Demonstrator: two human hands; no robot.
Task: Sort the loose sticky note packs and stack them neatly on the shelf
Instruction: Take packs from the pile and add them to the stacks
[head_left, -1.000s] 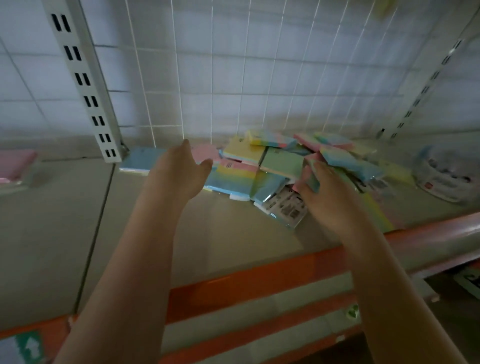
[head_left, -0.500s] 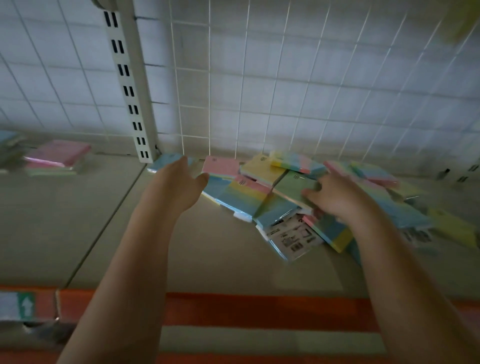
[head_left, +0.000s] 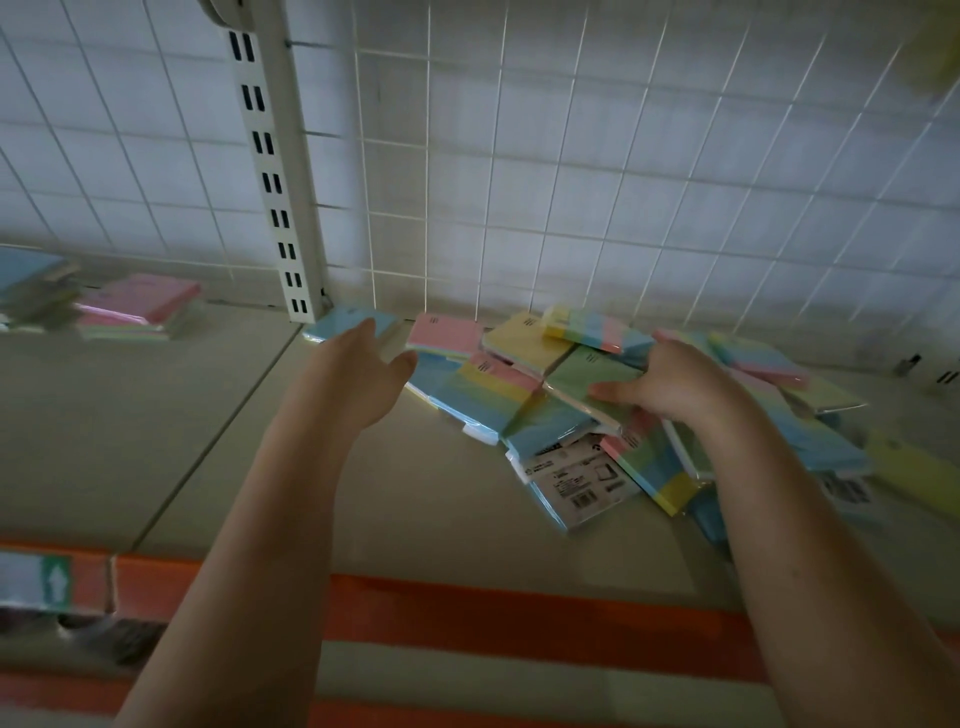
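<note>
The left hand (head_left: 358, 379) reaches with its grip open, fingertips at the blue pack (head_left: 345, 319) by the shelf (head_left: 156, 441) upright. The right hand (head_left: 675, 384) grips the green pack (head_left: 587, 376) on the loose pile.

Dim light, white wire grid back panel (head_left: 571, 171), slotted white upright (head_left: 270, 171), orange front rail (head_left: 519, 613)

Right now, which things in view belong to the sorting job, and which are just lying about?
Job:
- loose pile of sticky note packs
- green pack, right hand on it
- blue pack by left hand
- pink-topped stack and blurred stack, far left
- shelf

Lying about:
- wire grid back
- slotted upright
- arrow label
</note>
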